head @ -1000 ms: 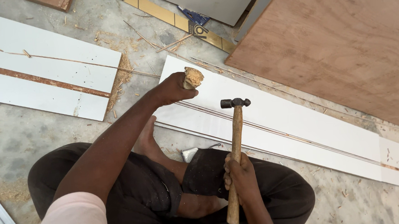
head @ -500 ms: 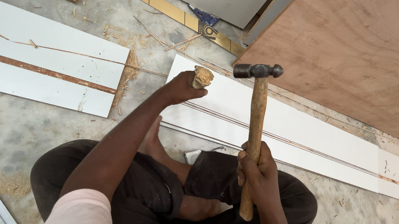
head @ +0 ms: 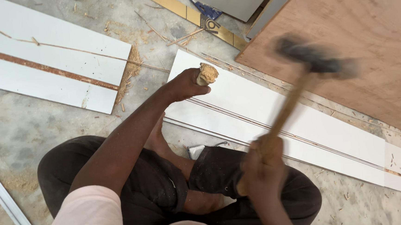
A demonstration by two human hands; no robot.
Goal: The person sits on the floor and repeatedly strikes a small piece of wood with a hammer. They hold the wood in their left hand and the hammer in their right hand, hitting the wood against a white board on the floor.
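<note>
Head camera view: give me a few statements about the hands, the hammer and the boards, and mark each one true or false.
1. The right hand grips a wooden-handled hammer. True.
2. The hammer head rests on the white board. False: it is raised and blurred, above the brown plywood sheet.
3. The left hand holds a wooden-handled tool upright on the white board. True.
4. The person stands at a workbench. False: they sit on the concrete floor.
5. Sawdust lies on the floor. True.
</note>
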